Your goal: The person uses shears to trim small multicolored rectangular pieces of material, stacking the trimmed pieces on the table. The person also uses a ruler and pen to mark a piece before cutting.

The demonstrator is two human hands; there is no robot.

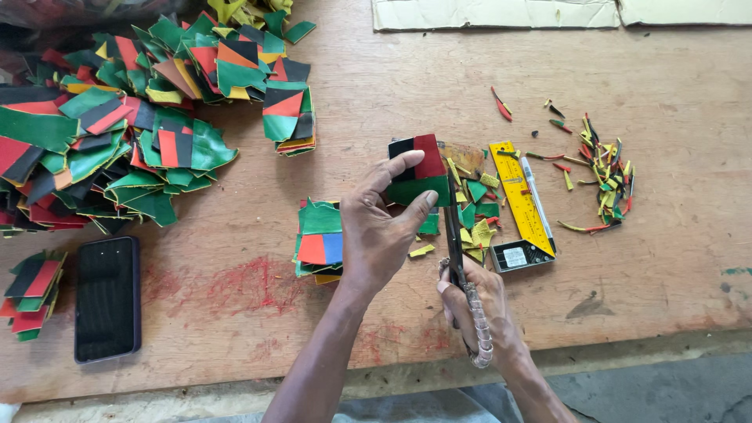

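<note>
Pinching patch (419,168) between thumb and fingers, left hand (376,235) holds it above bench (674,235); right hand (478,309) closed round scissors (454,239) handles; blades run long-axis away from body, meeting patch's lower right edge; offcuts (474,211) just right.

A single head-worn camera looked steeply down and forward over the wooden table (313,329), near enough that both forearms filled the lower frame. The table's far edge was perhaps just cropped.
</note>
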